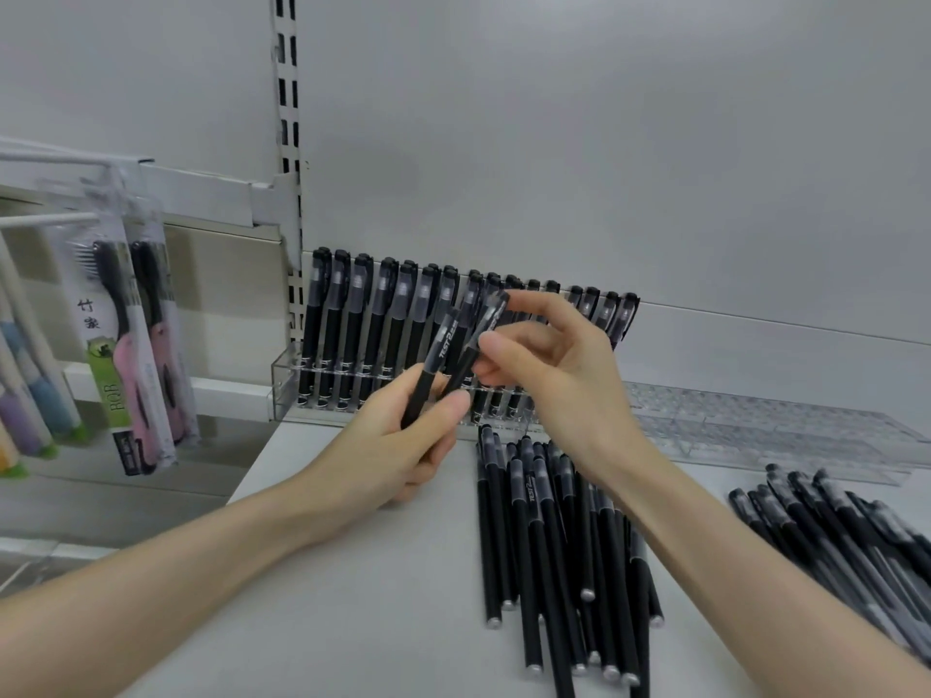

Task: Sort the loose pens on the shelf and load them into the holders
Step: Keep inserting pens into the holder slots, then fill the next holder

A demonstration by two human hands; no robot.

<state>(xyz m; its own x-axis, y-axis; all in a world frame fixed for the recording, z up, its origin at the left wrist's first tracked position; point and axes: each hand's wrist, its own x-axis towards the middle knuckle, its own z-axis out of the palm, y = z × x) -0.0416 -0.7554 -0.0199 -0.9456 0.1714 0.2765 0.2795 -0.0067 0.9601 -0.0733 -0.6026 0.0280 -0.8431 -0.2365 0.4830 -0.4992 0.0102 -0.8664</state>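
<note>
My left hand point(398, 445) grips two black pens point(439, 352) by their lower barrels, caps pointing up and right. My right hand point(549, 365) pinches the cap end of one of those pens between thumb and fingers. Behind them a clear acrylic holder point(284, 380) stands against the back wall, filled with several upright black pens point(352, 314). A pile of loose black pens point(549, 536) lies on the white shelf point(352, 596) below my right wrist. A second loose pile point(846, 536) lies at the far right.
Clear empty holders point(766, 425) lie flat on the shelf at the back right. Packaged brushes point(131, 345) hang from hooks on the left, beside a slotted upright rail point(288, 118). The shelf's left edge drops off near my left forearm.
</note>
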